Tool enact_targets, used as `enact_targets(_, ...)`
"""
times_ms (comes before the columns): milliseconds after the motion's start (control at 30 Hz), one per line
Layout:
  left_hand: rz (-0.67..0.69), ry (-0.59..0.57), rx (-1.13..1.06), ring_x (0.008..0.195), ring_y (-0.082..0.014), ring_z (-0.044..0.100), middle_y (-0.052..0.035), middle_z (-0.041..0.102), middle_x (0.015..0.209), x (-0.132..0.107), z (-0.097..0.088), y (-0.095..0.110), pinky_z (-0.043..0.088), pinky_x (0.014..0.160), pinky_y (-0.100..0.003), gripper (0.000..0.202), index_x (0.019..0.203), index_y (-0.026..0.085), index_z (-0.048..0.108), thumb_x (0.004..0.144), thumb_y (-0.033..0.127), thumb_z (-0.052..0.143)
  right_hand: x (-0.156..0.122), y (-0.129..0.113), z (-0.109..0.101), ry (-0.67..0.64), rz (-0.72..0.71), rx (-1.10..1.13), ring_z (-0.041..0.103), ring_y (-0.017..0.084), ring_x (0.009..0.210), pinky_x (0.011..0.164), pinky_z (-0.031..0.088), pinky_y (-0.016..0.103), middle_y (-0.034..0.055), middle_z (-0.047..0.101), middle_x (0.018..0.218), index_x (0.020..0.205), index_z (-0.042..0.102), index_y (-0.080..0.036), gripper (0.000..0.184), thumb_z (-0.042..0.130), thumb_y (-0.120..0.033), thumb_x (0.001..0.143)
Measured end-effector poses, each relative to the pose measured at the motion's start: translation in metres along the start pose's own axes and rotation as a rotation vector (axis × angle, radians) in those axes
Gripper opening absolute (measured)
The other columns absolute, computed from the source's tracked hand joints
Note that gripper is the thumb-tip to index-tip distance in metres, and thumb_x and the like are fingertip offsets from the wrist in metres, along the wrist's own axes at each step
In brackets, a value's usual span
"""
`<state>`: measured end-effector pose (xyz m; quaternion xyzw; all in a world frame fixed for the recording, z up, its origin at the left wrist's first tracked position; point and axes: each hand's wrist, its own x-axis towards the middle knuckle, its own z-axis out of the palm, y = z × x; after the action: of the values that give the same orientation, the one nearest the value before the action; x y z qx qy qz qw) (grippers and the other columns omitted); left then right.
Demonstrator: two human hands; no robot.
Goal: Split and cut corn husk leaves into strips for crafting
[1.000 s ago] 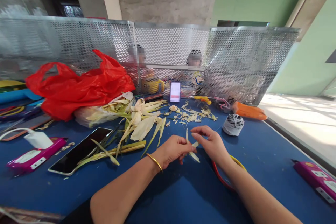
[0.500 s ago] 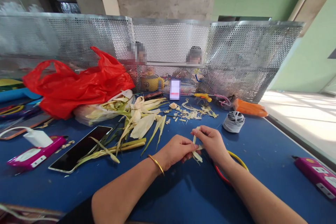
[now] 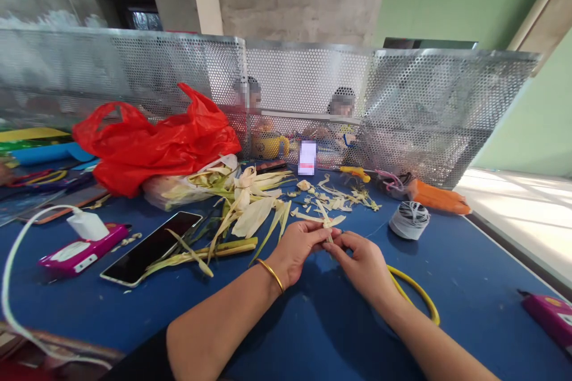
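Pale strips of corn husk [image 3: 327, 220] cross one another between my two hands, above the blue table [image 3: 286, 333]. My left hand [image 3: 304, 247], with a gold bangle at its wrist, pinches the strips from the left, thumb on top. On the right, the fingers and thumb of my right hand [image 3: 357, 253] close on the lower end of the same strips. Just beyond lie torn husk scraps [image 3: 344, 195]. A heap of longer husks [image 3: 250, 202] spreads to the left. Behind my right wrist, a yellow ring [image 3: 431, 303] rests partly hidden.
A ball of white thread [image 3: 410, 220] stands right of my hands, near an orange pouch [image 3: 440, 196]. Leftward are a black-screened phone [image 3: 152, 250], a magenta device [image 3: 84, 250] and a red plastic bag [image 3: 156, 143]. A perforated metal screen [image 3: 308, 77] closes the back, with people behind it.
My right hand has lowered its grip from the husk's top to its lower end. The strips now point upward and sideways in a cross. The whole view has shifted slightly.
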<state>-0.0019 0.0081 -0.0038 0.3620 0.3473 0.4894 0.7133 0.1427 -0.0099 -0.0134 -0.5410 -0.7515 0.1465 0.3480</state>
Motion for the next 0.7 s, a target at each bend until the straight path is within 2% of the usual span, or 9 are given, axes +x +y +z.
enact_targets(133, -0.010, 0.046, 0.012, 0.068, -0.0146, 0.063, -0.0080, 0.071, 0.071, 0.000, 0.000, -0.002, 0.049, 0.070, -0.025, 0.019, 0.069, 0.009, 0.072, 0.056, 0.021, 0.081, -0.001, -0.002, 0.003, -0.053, -0.044, 0.095, 0.054, 0.014, 0.064, 0.061, 0.037, 0.024, 0.0003, 0.059, 0.064, 0.060, 0.057, -0.020, 0.035, 0.049, -0.039, 0.088)
enact_targets(267, -0.015, 0.063, 0.056, 0.064, -0.0132, 0.062, -0.0068, 0.069, 0.068, 0.001, -0.002, -0.002, 0.049, 0.069, -0.026, 0.017, 0.068, 0.009, 0.071, 0.058, 0.021, 0.079, -0.001, -0.005, -0.004, -0.103, -0.096, 0.099, 0.054, 0.014, 0.063, 0.061, 0.038, 0.024, -0.0003, 0.059, 0.064, 0.060, 0.057, -0.020, 0.034, 0.048, -0.036, 0.089)
enact_targets(333, -0.019, 0.063, 0.065, 0.066, -0.0139, 0.063, -0.0063, 0.068, 0.070, 0.002, -0.003, 0.000, 0.050, 0.071, -0.027, 0.015, 0.069, 0.010, 0.070, 0.061, 0.021, 0.077, 0.001, -0.003, -0.010, -0.024, -0.067, 0.053, 0.053, 0.014, 0.063, 0.060, 0.038, 0.025, 0.0003, 0.060, 0.066, 0.064, 0.057, -0.020, 0.034, 0.048, -0.040, 0.090)
enact_targets(400, -0.041, 0.048, 0.075, 0.068, -0.0149, 0.064, -0.0054, 0.068, 0.071, 0.001, -0.004, 0.003, 0.050, 0.073, -0.028, 0.014, 0.070, 0.012, 0.068, 0.063, 0.021, 0.076, 0.005, 0.001, -0.016, 0.124, 0.010, 0.022, 0.054, 0.015, 0.065, 0.059, 0.039, 0.025, 0.0009, 0.061, 0.071, 0.076, 0.059, -0.021, 0.028, 0.049, -0.045, 0.088)
enact_targets(467, -0.078, 0.015, 0.098, 0.067, -0.0147, 0.063, -0.0035, 0.066, 0.070, 0.000, -0.004, 0.006, 0.050, 0.071, -0.029, 0.015, 0.073, 0.013, 0.066, 0.063, 0.020, 0.075, 0.008, 0.005, -0.019, 0.168, 0.070, 0.039, 0.055, 0.015, 0.065, 0.059, 0.040, 0.025, 0.0007, 0.061, 0.076, 0.089, 0.058, -0.021, 0.027, 0.051, -0.046, 0.086)
enact_targets(533, -0.101, -0.034, 0.134, 0.062, -0.0126, 0.060, -0.0011, 0.062, 0.067, -0.002, -0.004, 0.007, 0.050, 0.067, -0.028, 0.018, 0.076, 0.013, 0.066, 0.064, 0.023, 0.074, 0.010, 0.008, -0.019, 0.067, 0.071, 0.065, 0.054, 0.014, 0.062, 0.057, 0.040, 0.024, -0.0008, 0.061, 0.072, 0.088, 0.057, -0.021, 0.026, 0.050, -0.046, 0.087)
enact_targets(600, -0.097, -0.057, 0.192, 0.057, -0.0098, 0.054, 0.0016, 0.056, 0.063, -0.004, -0.004, 0.006, 0.045, 0.057, -0.023, 0.023, 0.077, 0.014, 0.064, 0.065, 0.030, 0.075, 0.009, 0.008, -0.017, -0.049, 0.057, 0.052, 0.051, 0.014, 0.058, 0.055, 0.038, 0.024, -0.0023, 0.057, 0.062, 0.077, 0.056, -0.021, 0.028, 0.047, -0.045, 0.089)
enact_targets(700, -0.066, -0.030, 0.299, 0.048, -0.0058, 0.043, 0.0049, 0.050, 0.058, -0.003, -0.005, 0.004, 0.028, 0.044, -0.019, 0.032, 0.074, 0.014, 0.060, 0.064, 0.040, 0.077, 0.007, 0.005, -0.013, -0.120, 0.054, 0.053, 0.047, 0.013, 0.054, 0.052, 0.035, 0.024, -0.0033, 0.053, 0.055, 0.067, 0.052, -0.021, 0.031, 0.046, -0.042, 0.089)
